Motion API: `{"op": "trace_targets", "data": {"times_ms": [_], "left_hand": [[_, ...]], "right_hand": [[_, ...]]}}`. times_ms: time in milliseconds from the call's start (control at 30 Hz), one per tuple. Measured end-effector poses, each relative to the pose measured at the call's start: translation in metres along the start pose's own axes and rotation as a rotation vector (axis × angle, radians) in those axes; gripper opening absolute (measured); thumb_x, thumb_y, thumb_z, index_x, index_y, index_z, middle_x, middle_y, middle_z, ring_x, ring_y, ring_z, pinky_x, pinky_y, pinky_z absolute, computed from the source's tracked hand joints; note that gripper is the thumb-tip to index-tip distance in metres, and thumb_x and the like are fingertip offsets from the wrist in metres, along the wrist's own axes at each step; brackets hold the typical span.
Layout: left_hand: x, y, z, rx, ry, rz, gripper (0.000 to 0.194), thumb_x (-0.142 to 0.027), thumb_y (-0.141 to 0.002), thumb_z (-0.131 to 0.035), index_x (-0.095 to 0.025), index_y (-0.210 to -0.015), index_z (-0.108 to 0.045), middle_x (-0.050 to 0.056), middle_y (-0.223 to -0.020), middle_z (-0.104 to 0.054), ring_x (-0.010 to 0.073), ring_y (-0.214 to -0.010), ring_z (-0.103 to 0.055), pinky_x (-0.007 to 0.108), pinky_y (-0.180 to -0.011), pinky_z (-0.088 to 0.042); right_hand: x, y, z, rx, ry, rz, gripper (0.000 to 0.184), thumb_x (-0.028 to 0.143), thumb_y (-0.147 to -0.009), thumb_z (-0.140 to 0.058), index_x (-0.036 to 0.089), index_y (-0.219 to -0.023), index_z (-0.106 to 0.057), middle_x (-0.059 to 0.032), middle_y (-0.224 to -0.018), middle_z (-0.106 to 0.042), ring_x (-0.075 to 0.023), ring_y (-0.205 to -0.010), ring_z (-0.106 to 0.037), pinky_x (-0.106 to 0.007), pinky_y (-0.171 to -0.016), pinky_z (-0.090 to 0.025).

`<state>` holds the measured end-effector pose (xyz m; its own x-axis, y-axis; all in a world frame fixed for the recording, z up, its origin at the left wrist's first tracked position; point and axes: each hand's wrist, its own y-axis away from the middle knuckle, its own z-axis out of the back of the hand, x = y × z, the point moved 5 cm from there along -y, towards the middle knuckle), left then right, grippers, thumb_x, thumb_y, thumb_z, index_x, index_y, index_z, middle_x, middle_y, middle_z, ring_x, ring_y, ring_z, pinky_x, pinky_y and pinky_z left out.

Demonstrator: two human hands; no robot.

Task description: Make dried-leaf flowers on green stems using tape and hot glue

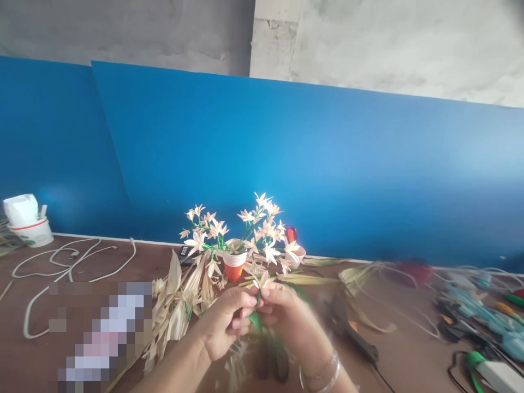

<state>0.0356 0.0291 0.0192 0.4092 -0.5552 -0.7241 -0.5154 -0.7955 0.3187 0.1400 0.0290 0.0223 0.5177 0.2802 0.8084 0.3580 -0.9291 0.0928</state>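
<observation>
My left hand (230, 317) and my right hand (283, 307) meet over the front of the table, fingers pinched together. Between their fingertips is a small cream craft flower (262, 280), its petals pointing up and green at its base. Just beyond stands an orange and white paper cup (234, 266), holding green stems with many cream flowers (268, 234) that spread left and right. Dried husk strips (180, 311) lie in a heap left of my hands. A bracelet circles my right wrist. Part of the green strip below the flower is hidden by my fingers.
A black glue gun (352, 334) with a cord lies to the right. White cable (69, 267) loops across the left side, near a white tub (31, 232). Blue cloth-like items (470, 311) and a power strip (501, 375) sit far right. A blue panel (286, 164) rises behind the table.
</observation>
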Motion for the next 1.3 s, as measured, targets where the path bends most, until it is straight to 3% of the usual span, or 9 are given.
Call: {"op": "trace_targets", "data": {"times_ms": [267,467,667,800,1033,1167,1300], "left_hand": [[-0.001,-0.001,-0.004,0.157,-0.103,0.012,0.014,-0.020,-0.061,-0.067,-0.012,-0.062,-0.055,-0.009,-0.048,-0.040,-0.0014,-0.037,-0.021,0.015,-0.039,-0.009],[-0.003,-0.003,-0.002,0.041,-0.142,-0.084,0.022,-0.022,-0.058,-0.069,-0.014,-0.055,-0.049,-0.009,-0.047,-0.038,-0.0006,-0.037,-0.019,0.016,-0.039,-0.006],[-0.012,0.006,-0.006,-0.132,-0.283,-0.329,0.019,-0.026,-0.059,-0.069,-0.015,-0.052,-0.054,-0.007,-0.044,-0.039,0.0031,-0.040,-0.029,0.018,-0.039,-0.015],[-0.013,0.009,-0.007,-0.102,-0.324,-0.313,0.018,-0.029,-0.061,-0.068,-0.014,-0.057,-0.059,-0.006,-0.045,-0.043,0.0037,-0.040,-0.030,0.019,-0.040,-0.018],[-0.014,0.007,-0.004,-0.098,-0.351,-0.270,0.020,-0.026,-0.061,-0.067,-0.015,-0.054,-0.053,-0.007,-0.043,-0.040,0.0037,-0.039,-0.027,0.019,-0.040,-0.015],[-0.016,0.005,-0.005,-0.073,-0.354,-0.290,0.017,-0.025,-0.061,-0.066,-0.015,-0.055,-0.053,-0.007,-0.044,-0.041,0.0039,-0.040,-0.028,0.019,-0.040,-0.015],[-0.017,0.004,-0.005,-0.042,-0.343,-0.299,0.015,-0.024,-0.059,-0.067,-0.015,-0.056,-0.055,-0.005,-0.048,-0.047,0.0035,-0.040,-0.029,0.019,-0.039,-0.015]], "right_hand": [[-0.002,-0.002,0.005,-0.033,0.030,0.010,0.026,0.028,-0.059,-0.079,0.013,-0.057,-0.059,0.0033,-0.050,-0.044,-0.0046,-0.046,-0.028,-0.021,-0.045,-0.014],[0.004,-0.002,0.002,-0.082,0.121,0.058,0.033,0.034,-0.061,-0.078,0.014,-0.054,-0.053,0.0080,-0.048,-0.031,-0.0042,-0.045,-0.019,-0.022,-0.044,-0.010],[0.005,-0.002,-0.002,-0.096,0.147,0.090,0.033,0.035,-0.065,-0.075,0.014,-0.055,-0.051,0.0078,-0.048,-0.030,-0.0051,-0.047,-0.017,-0.022,-0.044,-0.010],[0.009,0.000,-0.003,-0.110,0.175,0.101,0.033,0.036,-0.065,-0.075,0.014,-0.055,-0.052,0.0079,-0.047,-0.031,-0.0050,-0.046,-0.018,-0.022,-0.043,-0.012],[0.010,0.002,-0.003,-0.168,0.221,0.086,0.030,0.033,-0.062,-0.076,0.013,-0.056,-0.055,0.0070,-0.046,-0.036,-0.0044,-0.044,-0.019,-0.021,-0.041,-0.012],[0.009,0.002,-0.001,-0.128,0.103,0.066,0.030,0.034,-0.064,-0.075,0.014,-0.058,-0.053,0.0058,-0.051,-0.038,-0.0051,-0.048,-0.027,-0.018,-0.042,-0.017],[0.004,0.002,0.003,-0.145,-0.065,-0.034,0.032,0.045,-0.071,-0.066,0.015,-0.068,-0.056,0.0026,-0.063,-0.047,-0.0064,-0.052,-0.036,-0.018,-0.042,-0.018]]}}
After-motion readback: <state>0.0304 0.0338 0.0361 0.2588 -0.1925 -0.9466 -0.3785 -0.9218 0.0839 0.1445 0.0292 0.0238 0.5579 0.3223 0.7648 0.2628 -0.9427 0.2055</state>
